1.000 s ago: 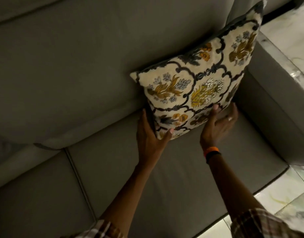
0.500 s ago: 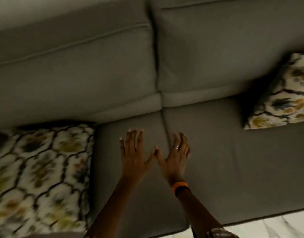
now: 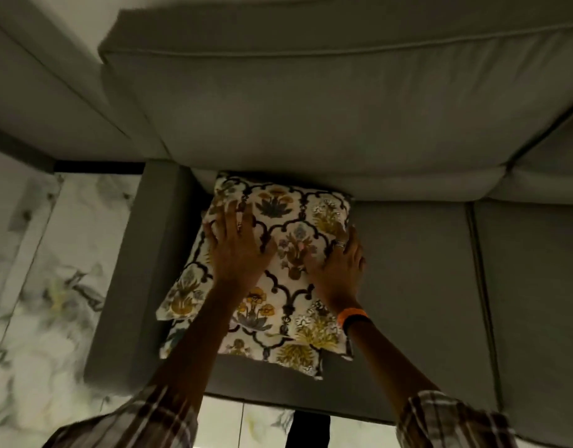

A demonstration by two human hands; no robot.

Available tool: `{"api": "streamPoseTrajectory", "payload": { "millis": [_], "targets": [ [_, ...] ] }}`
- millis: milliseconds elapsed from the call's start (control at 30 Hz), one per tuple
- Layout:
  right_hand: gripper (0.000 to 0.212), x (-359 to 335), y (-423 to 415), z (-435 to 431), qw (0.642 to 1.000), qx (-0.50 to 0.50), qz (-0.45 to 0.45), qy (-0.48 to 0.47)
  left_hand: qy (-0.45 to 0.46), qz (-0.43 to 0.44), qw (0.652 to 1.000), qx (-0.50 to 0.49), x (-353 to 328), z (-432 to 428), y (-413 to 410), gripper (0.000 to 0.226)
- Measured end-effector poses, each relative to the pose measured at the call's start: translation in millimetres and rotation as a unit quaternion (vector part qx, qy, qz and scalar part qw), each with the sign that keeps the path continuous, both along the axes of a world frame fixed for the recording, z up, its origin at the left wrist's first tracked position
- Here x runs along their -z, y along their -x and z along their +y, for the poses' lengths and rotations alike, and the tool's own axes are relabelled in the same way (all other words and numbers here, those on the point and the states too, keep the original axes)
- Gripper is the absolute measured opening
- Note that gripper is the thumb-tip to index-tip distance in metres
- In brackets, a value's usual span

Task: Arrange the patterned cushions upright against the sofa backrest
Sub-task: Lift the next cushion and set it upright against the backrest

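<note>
A cream patterned cushion (image 3: 290, 250) with dark lattice lines and yellow flowers lies flat on the grey sofa seat (image 3: 414, 286), at the sofa's left end. Its far edge touches the foot of the backrest (image 3: 311, 124). My left hand (image 3: 236, 250) lies on its upper left part, fingers reaching over the left edge. My right hand (image 3: 340, 266) grips its right edge, with an orange band on the wrist. The corner of a second patterned cushion (image 3: 172, 339) peeks out from under the near left side.
A low grey armrest (image 3: 143, 253) runs along the cushion's left side. Beyond it and in front of the sofa is pale marble floor (image 3: 52, 270). A seam (image 3: 476, 286) splits the seat to the right, with bare seat on both sides.
The view swung from the right end of the sofa to the left end. My hands let go of the upright cushion there, crossed the seat and now lie on this flat cushion.
</note>
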State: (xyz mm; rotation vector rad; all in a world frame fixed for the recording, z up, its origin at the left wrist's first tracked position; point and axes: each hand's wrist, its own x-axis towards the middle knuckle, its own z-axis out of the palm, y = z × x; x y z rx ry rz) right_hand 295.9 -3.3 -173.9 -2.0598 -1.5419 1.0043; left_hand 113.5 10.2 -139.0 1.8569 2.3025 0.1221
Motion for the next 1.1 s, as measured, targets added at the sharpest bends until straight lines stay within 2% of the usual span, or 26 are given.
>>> {"api": "streamPoseTrajectory", "payload": {
  "millis": [100,200,233,300,367,433,467,533,567,667,733,933,1100],
  "targets": [
    [0.109,9.8,19.2,1.3,0.988,0.1,0.069,0.1,0.092,-0.094,0.983,-0.127,14.3,5.0,42.8,0.098],
    [0.111,23.7,18.8,11.6,0.952,0.198,0.169,0.164,0.193,-0.232,0.927,-0.223,21.0,8.6,83.0,0.117],
    [0.105,25.3,13.5,16.0,0.932,0.223,0.225,0.173,0.202,-0.294,0.897,-0.263,16.6,9.0,90.6,0.121],
    [0.09,23.9,0.9,22.1,0.889,0.242,0.343,0.185,0.19,-0.394,0.84,-0.322,2.2,8.2,93.7,0.114],
    [0.071,17.6,-18.0,21.8,0.866,0.221,0.411,0.177,0.177,-0.439,0.814,-0.336,-11.0,6.8,80.4,0.106],
    [0.06,9.8,-45.7,15.1,0.866,0.201,0.432,0.153,0.157,-0.46,0.813,-0.322,-21.1,-2.1,52.3,0.122],
    [0.066,6.2,-64.3,10.5,0.863,0.207,0.439,0.142,0.141,-0.472,0.815,-0.306,-24.5,-6.3,32.9,0.126],
    [0.097,-2.7,-110.5,-0.4,0.859,0.234,0.439,0.125,0.113,-0.52,0.805,-0.263,-25.0,-15.5,-13.7,0.114],
    [0.105,-6.7,-133.3,-5.3,0.859,0.245,0.436,0.113,0.111,-0.537,0.801,-0.24,-22.1,-18.6,-36.0,0.107],
    [0.086,-14.3,-220.4,-13.2,0.874,0.249,0.412,0.065,0.119,-0.549,0.808,-0.177,-5.6,-12.7,-117.4,0.088],
    [0.081,-23.3,-274.8,-11.2,0.893,0.235,0.379,0.059,0.129,-0.564,0.805,-0.13,8.2,-4.7,-166.5,0.077],
    [0.086,-23.2,-436.8,7.8,0.919,0.211,0.334,-0.013,0.162,-0.609,0.776,-0.025,38.1,23.8,-317.4,0.078],
    [0.1,-8.0,-521.6,39.6,0.927,0.197,0.314,-0.05,0.082,-0.59,0.803,0.013,56.5,52.7,-401.5,0.088]
  ]
}}
